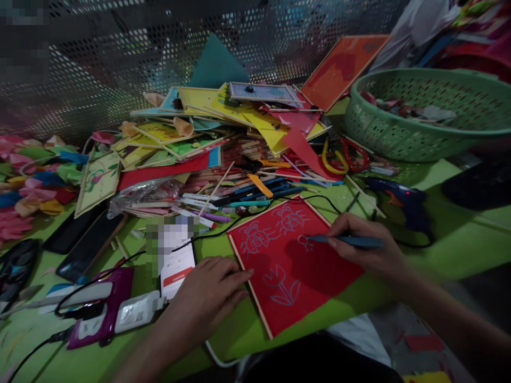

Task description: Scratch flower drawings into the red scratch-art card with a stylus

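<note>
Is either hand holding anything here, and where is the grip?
The right hand holds a blue pen, grip near its tip end, tip on the red board. The left hand holds nothing; it lies flat at the board's edge.

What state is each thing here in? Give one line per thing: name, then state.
red card: lying flat, partly drawn on.
blue pen: gripped, tip on the red card.
right hand: closed around the blue pen.
left hand: open, fingertips on the red card's left edge.
phone: lying flat, screen lit.
glue gun: lying on its side, unheld.
green basket: upright, holding scraps.
</note>
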A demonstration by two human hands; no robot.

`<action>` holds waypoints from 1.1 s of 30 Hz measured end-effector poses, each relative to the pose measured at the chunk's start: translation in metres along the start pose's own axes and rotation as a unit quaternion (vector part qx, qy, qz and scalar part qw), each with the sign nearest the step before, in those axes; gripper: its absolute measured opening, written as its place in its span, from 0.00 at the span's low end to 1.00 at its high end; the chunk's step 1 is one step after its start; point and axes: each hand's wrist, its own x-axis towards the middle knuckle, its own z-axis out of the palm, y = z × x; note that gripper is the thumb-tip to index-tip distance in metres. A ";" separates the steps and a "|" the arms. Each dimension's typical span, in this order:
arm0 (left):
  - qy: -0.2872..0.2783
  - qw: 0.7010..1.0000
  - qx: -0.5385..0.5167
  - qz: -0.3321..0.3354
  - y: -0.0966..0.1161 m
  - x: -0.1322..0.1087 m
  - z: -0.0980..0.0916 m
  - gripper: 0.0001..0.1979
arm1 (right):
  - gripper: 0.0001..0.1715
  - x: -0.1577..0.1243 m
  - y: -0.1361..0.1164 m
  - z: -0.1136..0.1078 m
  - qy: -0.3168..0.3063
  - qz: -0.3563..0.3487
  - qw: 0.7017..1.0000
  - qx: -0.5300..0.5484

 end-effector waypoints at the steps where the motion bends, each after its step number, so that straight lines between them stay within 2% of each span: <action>1: -0.002 1.000 0.000 -0.002 0.000 0.000 0.000 0.14 | 0.09 0.000 0.001 0.000 0.001 -0.001 1.000 -0.002; 15: 0.006 1.000 0.004 0.000 0.000 0.001 -0.001 0.13 | 0.08 -0.002 0.000 -0.003 0.022 0.005 0.999 -0.029; 33: 0.013 1.000 0.003 0.000 0.002 0.004 -0.004 0.13 | 0.09 -0.008 0.009 -0.007 -0.020 0.001 1.000 0.003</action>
